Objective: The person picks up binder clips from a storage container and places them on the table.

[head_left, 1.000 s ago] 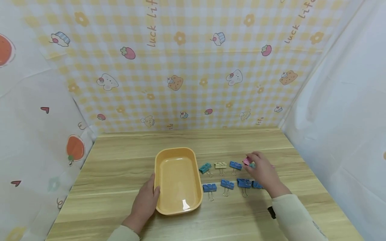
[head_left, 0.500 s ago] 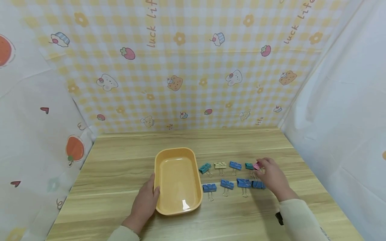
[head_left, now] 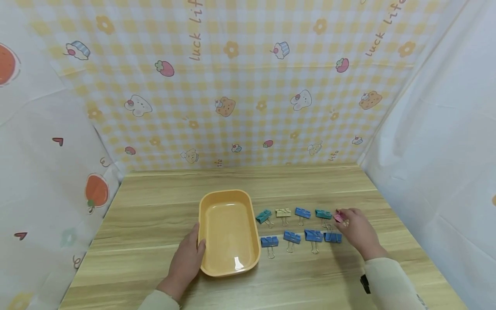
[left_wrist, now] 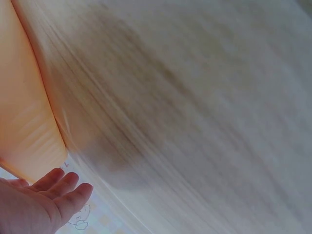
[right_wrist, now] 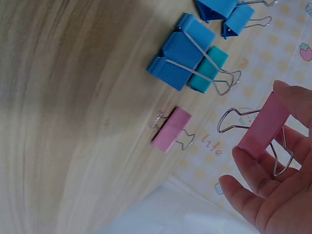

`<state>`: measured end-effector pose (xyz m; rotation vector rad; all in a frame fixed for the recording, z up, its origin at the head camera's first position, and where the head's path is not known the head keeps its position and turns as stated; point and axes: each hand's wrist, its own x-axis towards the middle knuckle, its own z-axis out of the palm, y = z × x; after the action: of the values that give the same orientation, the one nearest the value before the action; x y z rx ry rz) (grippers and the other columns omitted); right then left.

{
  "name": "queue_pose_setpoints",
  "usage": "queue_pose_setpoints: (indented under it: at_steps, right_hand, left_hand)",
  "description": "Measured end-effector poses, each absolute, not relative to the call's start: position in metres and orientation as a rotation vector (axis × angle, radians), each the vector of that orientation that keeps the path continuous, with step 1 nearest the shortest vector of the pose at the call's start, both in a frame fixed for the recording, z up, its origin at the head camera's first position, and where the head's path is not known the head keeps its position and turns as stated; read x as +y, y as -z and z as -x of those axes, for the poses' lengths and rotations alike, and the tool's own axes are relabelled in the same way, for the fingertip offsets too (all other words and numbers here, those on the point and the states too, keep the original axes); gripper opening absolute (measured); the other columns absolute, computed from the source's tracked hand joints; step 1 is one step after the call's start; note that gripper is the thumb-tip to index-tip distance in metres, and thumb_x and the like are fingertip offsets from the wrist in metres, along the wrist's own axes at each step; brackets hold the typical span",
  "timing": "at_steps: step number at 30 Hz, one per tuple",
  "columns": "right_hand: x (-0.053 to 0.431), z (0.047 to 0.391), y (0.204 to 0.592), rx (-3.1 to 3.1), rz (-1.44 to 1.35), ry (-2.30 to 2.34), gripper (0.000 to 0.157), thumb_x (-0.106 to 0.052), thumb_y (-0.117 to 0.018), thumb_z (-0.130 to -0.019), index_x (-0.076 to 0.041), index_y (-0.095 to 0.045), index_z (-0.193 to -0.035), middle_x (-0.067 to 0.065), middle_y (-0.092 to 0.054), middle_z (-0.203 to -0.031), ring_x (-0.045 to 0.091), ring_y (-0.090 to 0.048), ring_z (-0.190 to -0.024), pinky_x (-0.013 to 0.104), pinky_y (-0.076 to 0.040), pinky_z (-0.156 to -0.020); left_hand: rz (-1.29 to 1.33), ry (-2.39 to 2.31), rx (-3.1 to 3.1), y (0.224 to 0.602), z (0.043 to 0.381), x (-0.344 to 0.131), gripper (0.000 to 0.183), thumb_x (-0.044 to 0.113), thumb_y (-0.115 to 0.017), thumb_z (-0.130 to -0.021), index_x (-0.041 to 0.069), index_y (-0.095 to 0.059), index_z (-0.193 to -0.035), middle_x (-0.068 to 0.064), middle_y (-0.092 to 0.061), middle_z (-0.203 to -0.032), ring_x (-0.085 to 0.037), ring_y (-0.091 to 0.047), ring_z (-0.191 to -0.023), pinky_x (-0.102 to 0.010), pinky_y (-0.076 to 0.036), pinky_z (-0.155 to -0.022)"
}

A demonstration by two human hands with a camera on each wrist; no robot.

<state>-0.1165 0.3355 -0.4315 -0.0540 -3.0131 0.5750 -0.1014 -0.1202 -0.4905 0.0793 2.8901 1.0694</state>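
Note:
My right hand [head_left: 358, 230] pinches a pink binder clip [head_left: 338, 216] between thumb and fingertips at the right end of the back row of clips. In the right wrist view this pink clip is held clear of the table, its wire handles spread. A second pink binder clip [right_wrist: 172, 129] lies on the table below the hand; the hand hides it in the head view. My left hand [head_left: 186, 258] holds the left side of a yellow tray [head_left: 228, 232], thumb at the rim and fingers along the outer wall. Nothing lies in the tray.
Right of the tray, the back row has a teal clip [head_left: 264, 216], a cream clip [head_left: 283, 212], a blue clip [head_left: 302, 212] and another teal clip [head_left: 323, 214]. Several blue clips [head_left: 313, 235] form the front row. Patterned cloth [head_left: 248, 86] hangs behind the wooden table [head_left: 155, 206].
My right hand has moved right with the pink clip, from over the right-hand teal clip to beyond it, uncovering that teal clip and the rightmost blue clip. Left hand and tray have stayed still.

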Motion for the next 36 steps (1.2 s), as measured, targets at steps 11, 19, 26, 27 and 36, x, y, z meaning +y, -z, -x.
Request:
queue_pose_setpoints:
  at_steps: [11,19,26,27,36]
  right_hand:
    - [0.35,0.114,0.442,-3.057,0.154,-0.569,0.05,-0.019,-0.07,-0.087,0.009,-0.056,-0.126,0.036,-0.049,-0.121,0.051,-0.053,-0.105,0.062,-0.046,-0.086]
    - [0.359,0.114,0.448,-3.117,0.221,-0.558,0.05,-0.017,-0.068,-0.087,0.008,-0.055,-0.129,0.04,-0.048,-0.121,0.055,-0.051,-0.108,0.065,-0.043,-0.089]
    - [0.366,0.115,0.453,-3.149,0.232,-0.539,0.046,-0.017,-0.067,-0.088,0.013,-0.057,-0.122,0.041,-0.05,-0.117,0.056,-0.051,-0.106,0.065,-0.043,-0.089]
    - [0.366,0.115,0.453,-3.151,0.23,-0.533,0.045,-0.017,-0.066,-0.088,0.013,-0.057,-0.121,0.04,-0.05,-0.116,0.056,-0.051,-0.106,0.064,-0.044,-0.089]
    - [0.371,0.116,0.458,-3.199,0.228,-0.498,0.045,-0.02,-0.064,-0.091,0.014,-0.056,-0.12,0.038,-0.054,-0.113,0.054,-0.052,-0.106,0.063,-0.044,-0.089]
  left_hand:
    - [-0.079,-1.07,2.882,0.488,0.1,-0.119,0.059,0.021,-0.045,-0.102,-0.004,-0.021,-0.151,-0.03,-0.04,-0.143,-0.047,-0.041,-0.13,-0.06,-0.038,-0.103]
    - [-0.09,-1.055,2.888,0.488,0.1,-0.119,0.06,0.022,-0.044,-0.103,-0.004,-0.021,-0.151,-0.03,-0.041,-0.143,-0.047,-0.041,-0.13,-0.059,-0.038,-0.103]
    - [-0.084,-1.047,2.884,0.488,0.101,-0.12,0.06,0.022,-0.044,-0.103,-0.003,-0.02,-0.151,-0.03,-0.04,-0.144,-0.047,-0.04,-0.131,-0.06,-0.038,-0.102]
    - [-0.085,-1.044,2.884,0.489,0.101,-0.12,0.06,0.022,-0.044,-0.103,-0.003,-0.02,-0.151,-0.03,-0.04,-0.144,-0.047,-0.04,-0.131,-0.06,-0.038,-0.102]
    - [-0.083,-1.031,2.883,0.488,0.101,-0.12,0.06,0.022,-0.044,-0.103,-0.003,-0.019,-0.151,-0.031,-0.04,-0.144,-0.048,-0.04,-0.13,-0.06,-0.038,-0.102]
